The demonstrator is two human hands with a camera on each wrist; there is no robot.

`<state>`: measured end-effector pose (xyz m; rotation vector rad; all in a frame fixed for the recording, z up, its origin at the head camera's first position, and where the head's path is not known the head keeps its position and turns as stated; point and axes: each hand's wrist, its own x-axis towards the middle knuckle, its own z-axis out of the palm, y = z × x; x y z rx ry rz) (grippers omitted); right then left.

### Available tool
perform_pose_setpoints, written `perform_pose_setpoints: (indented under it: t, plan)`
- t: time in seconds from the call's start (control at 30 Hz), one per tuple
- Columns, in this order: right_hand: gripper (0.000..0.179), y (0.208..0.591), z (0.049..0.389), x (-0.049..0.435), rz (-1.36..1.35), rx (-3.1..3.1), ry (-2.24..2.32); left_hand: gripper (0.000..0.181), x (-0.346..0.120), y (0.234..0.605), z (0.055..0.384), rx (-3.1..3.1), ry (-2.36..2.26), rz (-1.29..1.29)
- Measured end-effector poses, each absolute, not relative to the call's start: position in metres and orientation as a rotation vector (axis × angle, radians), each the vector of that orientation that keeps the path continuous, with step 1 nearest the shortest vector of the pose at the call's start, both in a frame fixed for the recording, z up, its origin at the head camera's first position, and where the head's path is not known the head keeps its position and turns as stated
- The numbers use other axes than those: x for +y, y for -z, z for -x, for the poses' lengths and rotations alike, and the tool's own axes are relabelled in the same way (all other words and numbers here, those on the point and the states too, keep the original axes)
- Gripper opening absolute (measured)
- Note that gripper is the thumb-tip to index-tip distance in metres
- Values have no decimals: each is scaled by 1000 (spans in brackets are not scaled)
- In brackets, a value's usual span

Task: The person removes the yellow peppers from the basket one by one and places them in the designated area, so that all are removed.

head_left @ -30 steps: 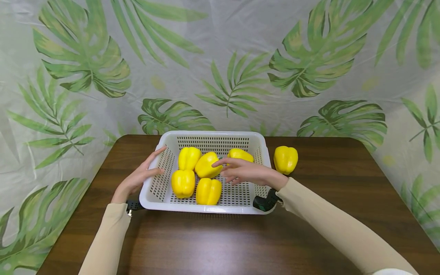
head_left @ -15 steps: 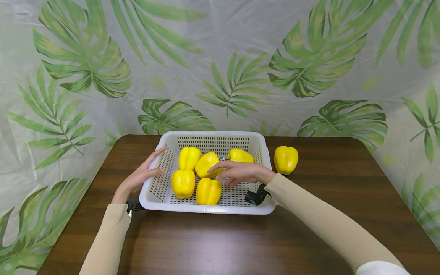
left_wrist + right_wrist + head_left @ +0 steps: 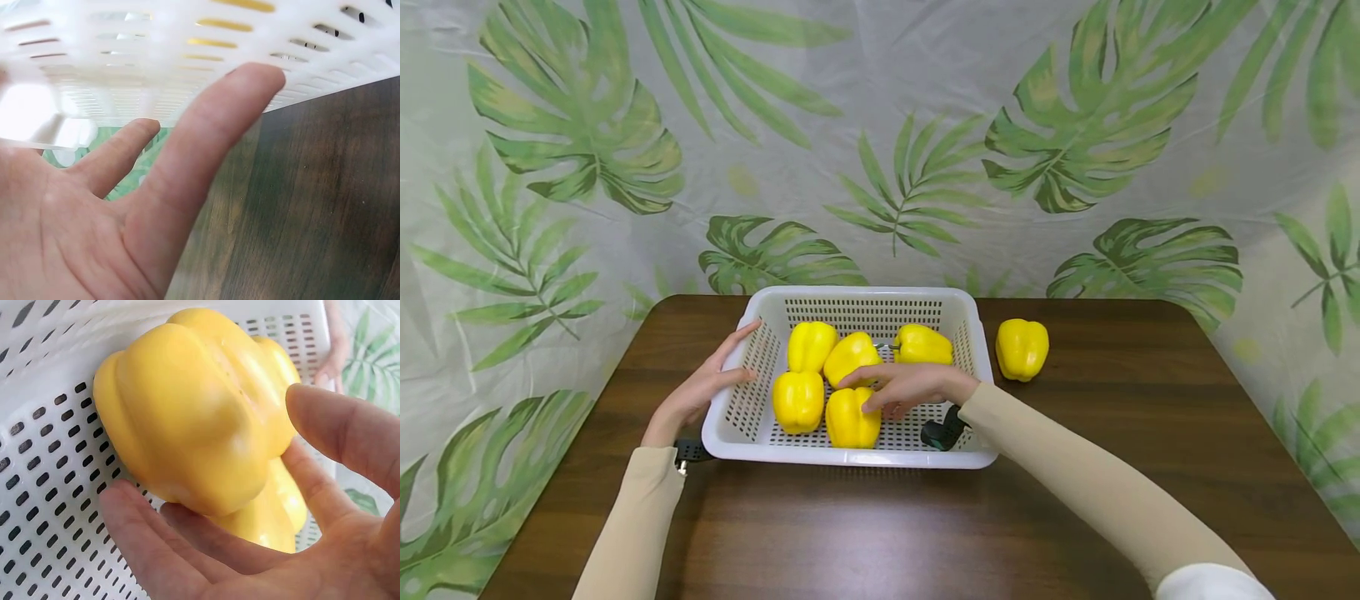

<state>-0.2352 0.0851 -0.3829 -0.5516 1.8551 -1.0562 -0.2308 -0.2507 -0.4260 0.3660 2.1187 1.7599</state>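
Head view: five blocky yellow peppers point(image 3: 798, 402) in white plastic basket point(image 3: 857, 457), left hand point(image 3: 696, 389) and right hand point(image 3: 917, 385) loosely spread, just one outside pepper point(image 3: 1022, 350) left, right of both.

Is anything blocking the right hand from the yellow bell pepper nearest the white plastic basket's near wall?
Nothing visible stands between the right hand and that yellow bell pepper; the fingers flank it inside the white plastic basket.
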Motion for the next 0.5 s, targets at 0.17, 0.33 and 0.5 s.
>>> perform_pose_setpoints:
  t: [0.17,0.33,0.5]
  plan:
    - [54,387,235,79,636,1875,1019,74,-252,426,229,2123,-1759,-358]
    - [53,390,234,76,646,1955,985,74,-251,426,229,2110,-1770,-362]
    - [46,391,234,75,594,1979,1053,74,-250,425,229,2112,-1769,-365]
